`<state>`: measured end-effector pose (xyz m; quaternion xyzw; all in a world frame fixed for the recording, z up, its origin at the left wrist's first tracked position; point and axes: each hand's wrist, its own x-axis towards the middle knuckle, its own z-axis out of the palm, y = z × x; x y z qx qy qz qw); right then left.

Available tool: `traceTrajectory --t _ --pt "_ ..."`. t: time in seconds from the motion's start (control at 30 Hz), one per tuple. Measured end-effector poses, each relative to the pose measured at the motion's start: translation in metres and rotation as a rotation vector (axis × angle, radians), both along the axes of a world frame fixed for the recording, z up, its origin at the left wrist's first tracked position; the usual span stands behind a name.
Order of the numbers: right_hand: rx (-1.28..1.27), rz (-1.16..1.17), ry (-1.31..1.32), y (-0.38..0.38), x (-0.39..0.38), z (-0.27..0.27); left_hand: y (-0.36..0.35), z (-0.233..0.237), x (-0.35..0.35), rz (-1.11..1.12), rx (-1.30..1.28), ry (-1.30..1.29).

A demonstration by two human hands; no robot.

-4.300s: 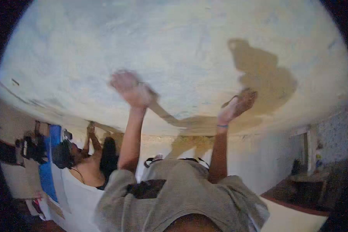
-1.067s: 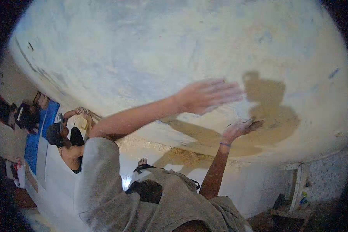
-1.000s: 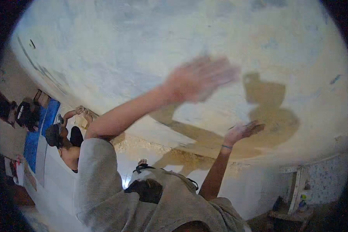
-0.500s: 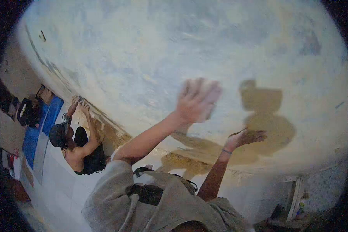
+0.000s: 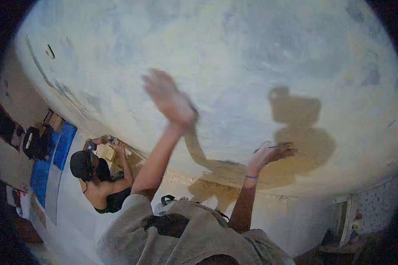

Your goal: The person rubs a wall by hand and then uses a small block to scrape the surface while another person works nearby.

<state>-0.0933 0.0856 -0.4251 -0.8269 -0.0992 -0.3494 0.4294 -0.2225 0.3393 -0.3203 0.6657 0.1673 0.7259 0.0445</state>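
My left hand (image 5: 171,99) is raised over the large pale wall (image 5: 234,66), its fingers stretched out and pointing to the upper left. Motion smears its fingertips, and the palm side is hidden. Lower on the right, my right hand (image 5: 269,155) reaches toward the wall, fingers extended and partly in the shadow that my head and body cast. A thin dark line runs along its thumb side; I cannot tell whether it is a held thing. A blue band (image 5: 251,177) circles the right wrist. The wall is patchy, in white, blue-grey and cream.
A co-worker (image 5: 104,190) in a dark cap crouches at the left, both hands near the wall's lower edge by a yellowish block (image 5: 106,153). Behind lie a blue mat (image 5: 42,172) and a black bag (image 5: 37,141). A door frame (image 5: 347,221) stands at the lower right.
My left hand has swept left across the wall, and its fingers now point upper left. My right hand has shifted slightly left. The co-worker appears lower and further right in the view.
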Motion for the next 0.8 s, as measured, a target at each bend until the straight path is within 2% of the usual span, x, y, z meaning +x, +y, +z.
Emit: traceTrajectory --t 0.07,0.1,0.13,0.17,0.23,0.3,0.33,0.37,0.43,0.5,0.57,0.63,0.67,0.7,0.73,0.8 --pt "-0.065 0.023 0.005 0.027 -0.022 0.009 -0.030 -0.028 0.025 0.139 0.281 0.369" --pt "-0.062 0.016 0.001 0.036 -0.016 0.006 -0.048 -0.023 0.030 0.118 0.360 0.565" --pt "-0.059 0.010 0.002 0.036 -0.014 -0.004 -0.057 -0.020 0.039 0.012 0.448 0.581" --pt "-0.045 0.003 -0.002 0.042 -0.012 -0.012 -0.053 -0.011 0.043 -0.093 0.545 0.589" --pt "-0.049 -0.034 0.022 0.048 -0.001 -0.028 -0.024 0.037 0.027 -0.050 0.662 0.792" --pt "-0.093 -0.099 0.018 0.064 0.017 -0.043 0.036 0.083 0.011 0.014 0.547 0.506" --pt "-0.133 -0.147 0.003 0.066 0.030 -0.047 0.065 0.102 0.007 0.049 0.429 0.447" --pt "-0.169 -0.192 -0.017 0.063 0.035 -0.052 0.091 0.111 -0.008 0.166 0.419 0.412" --pt "-0.076 -0.095 0.017 0.068 0.033 -0.046 0.155 0.104 -0.037 0.185 0.279 0.137" --pt "-0.023 -0.060 0.042 0.070 0.021 -0.044 0.188 0.056 -0.072 0.097 0.022 -0.063" --pt "-0.004 -0.088 0.041 0.079 0.013 -0.043 0.172 -0.003 -0.069 0.208 -0.232 -0.145" --pt "-0.011 -0.095 0.018 0.091 0.003 -0.044 0.129 -0.060 -0.038 -0.028 -0.106 -0.258" --pt "-0.023 -0.096 0.015 0.095 0.000 -0.047 0.100 -0.067 -0.027 0.067 -0.098 -0.113" --pt "-0.312 -0.232 0.035 0.094 0.001 -0.055 0.074 -0.068 -0.018 0.158 -0.090 0.036" --pt "-0.598 -0.371 0.047 0.092 0.007 -0.063 0.062 -0.060 -0.010 0.101 -0.019 0.103" --pt "-0.600 -0.370 0.058 0.087 0.010 -0.062 0.052 -0.022 -0.005 0.126 0.201 0.283"
